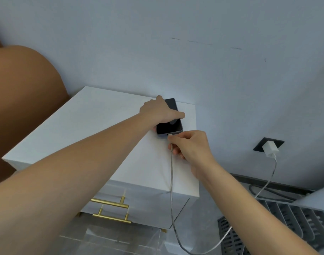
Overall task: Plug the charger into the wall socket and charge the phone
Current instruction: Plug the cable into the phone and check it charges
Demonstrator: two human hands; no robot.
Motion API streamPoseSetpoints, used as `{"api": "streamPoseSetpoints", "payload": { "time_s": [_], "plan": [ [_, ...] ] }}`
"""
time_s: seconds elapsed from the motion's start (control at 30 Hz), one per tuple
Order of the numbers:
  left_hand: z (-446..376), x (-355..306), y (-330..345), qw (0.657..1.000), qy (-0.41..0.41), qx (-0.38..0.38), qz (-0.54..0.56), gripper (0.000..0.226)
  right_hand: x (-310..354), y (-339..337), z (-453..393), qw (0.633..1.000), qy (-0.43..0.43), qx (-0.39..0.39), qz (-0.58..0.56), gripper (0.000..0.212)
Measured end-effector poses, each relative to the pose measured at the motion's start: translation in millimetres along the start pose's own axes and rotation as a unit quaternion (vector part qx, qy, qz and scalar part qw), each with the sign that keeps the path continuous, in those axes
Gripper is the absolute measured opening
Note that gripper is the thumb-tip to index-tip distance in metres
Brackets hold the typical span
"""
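Observation:
A dark phone (170, 124) lies screen-up on the white nightstand (95, 126), near the wall. My left hand (160, 111) grips it across the middle, thumb on the right edge. My right hand (189, 146) pinches the white cable's connector at the phone's near end; the plug tip touches the port. The cable (172, 190) hangs off the nightstand's front edge, loops low and rises to the white charger (270, 148), which sits in the black wall socket (259, 145).
The nightstand has drawers with gold handles (109, 202). A brown padded headboard (23, 100) stands at the left. A grey slatted appliance (286, 218) sits on the floor at the lower right, beneath the socket, with a dark cord (268, 192) behind it.

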State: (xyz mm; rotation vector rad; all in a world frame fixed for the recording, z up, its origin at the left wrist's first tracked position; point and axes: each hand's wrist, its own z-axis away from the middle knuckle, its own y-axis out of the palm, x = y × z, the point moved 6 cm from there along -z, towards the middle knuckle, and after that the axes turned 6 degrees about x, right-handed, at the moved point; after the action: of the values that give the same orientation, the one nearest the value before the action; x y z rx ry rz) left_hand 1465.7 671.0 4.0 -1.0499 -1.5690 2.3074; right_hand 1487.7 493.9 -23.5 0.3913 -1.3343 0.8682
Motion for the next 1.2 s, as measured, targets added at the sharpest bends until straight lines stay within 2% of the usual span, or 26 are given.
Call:
{"api": "streamPoseSetpoints", "payload": {
  "time_s": [0.2,0.37,0.57,0.77,0.93,1.07,1.2],
  "plan": [
    [-2.9,-4.0,2.5,1.0,0.004,-0.001,-0.007,0.099,-1.2,-1.3,0.0,1.0,-0.004,0.001,-0.004,0.019],
    [-1.2,-0.3,10.7,0.999,0.011,-0.006,-0.045,0.091,1.4,1.1,2.3,0.998,-0.031,0.015,0.053,0.022],
    [3.6,-2.1,12.1,0.997,0.022,-0.025,-0.065,0.085,2.7,0.3,5.0,0.997,-0.047,0.01,0.061,0.021],
    [6.6,-0.4,13.2,0.996,0.026,-0.037,-0.078,0.086,4.6,-3.9,9.5,0.995,-0.065,-0.008,0.074,0.019],
    [8.9,2.1,11.5,0.991,0.046,-0.065,-0.107,0.097,1.5,-8.2,11.6,0.996,-0.069,-0.007,0.064,0.019],
    [20.9,18.5,-6.0,0.984,0.068,-0.119,-0.116,0.076,0.5,-14.0,11.6,0.994,-0.085,-0.008,0.069,0.017],
    [46.3,59.3,-23.6,0.971,0.111,-0.186,-0.101,0.055,0.6,-18.2,11.0,0.985,-0.117,-0.035,0.12,0.022]
  ]
}}
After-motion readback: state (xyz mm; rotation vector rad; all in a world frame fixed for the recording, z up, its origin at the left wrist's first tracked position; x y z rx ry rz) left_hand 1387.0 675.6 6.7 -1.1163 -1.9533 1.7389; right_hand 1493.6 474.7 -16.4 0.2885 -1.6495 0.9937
